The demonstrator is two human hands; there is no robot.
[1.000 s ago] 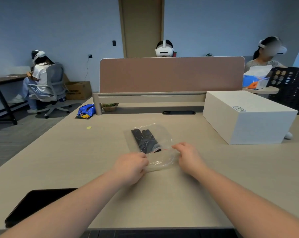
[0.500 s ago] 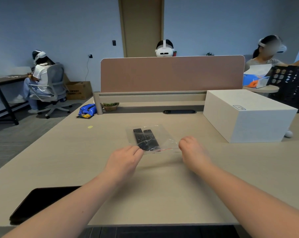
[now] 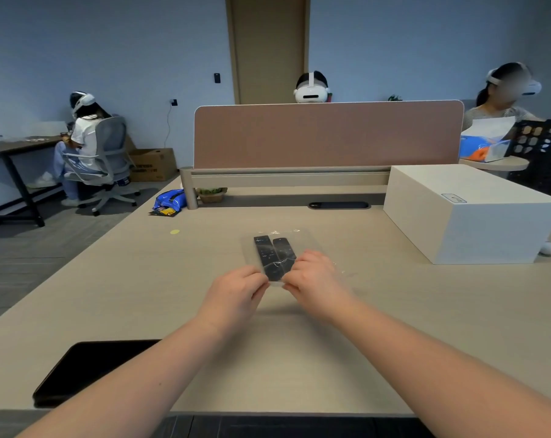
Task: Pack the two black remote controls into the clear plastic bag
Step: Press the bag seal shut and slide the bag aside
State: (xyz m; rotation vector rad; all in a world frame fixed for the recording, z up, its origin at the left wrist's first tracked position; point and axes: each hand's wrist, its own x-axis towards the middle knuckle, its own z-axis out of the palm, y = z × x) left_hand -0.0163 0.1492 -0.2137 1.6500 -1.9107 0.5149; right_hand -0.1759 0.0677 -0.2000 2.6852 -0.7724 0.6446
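Observation:
Two black remote controls, the left remote (image 3: pixel 263 255) and the right remote (image 3: pixel 283 251), lie side by side inside the clear plastic bag (image 3: pixel 302 240) on the beige desk (image 3: pixel 141 279). My left hand (image 3: pixel 236 295) and my right hand (image 3: pixel 315 276) both pinch the bag's near edge, fingertips close together just in front of the remotes' near ends. The bag's far end rests on the desk. My right hand covers the bag's right near corner.
A white box (image 3: pixel 470 213) stands at the right, with a small white ball (image 3: pixel 547 249) beside it. A black tablet (image 3: pixel 87 371) lies at the near left edge. A brown divider (image 3: pixel 328 134) closes the far side; a blue packet (image 3: pixel 170 200) lies far left. People sit beyond.
Both hands have come together from the bag's two near corners to the middle of its near edge. The bag with the remotes has stayed in about the same spot.

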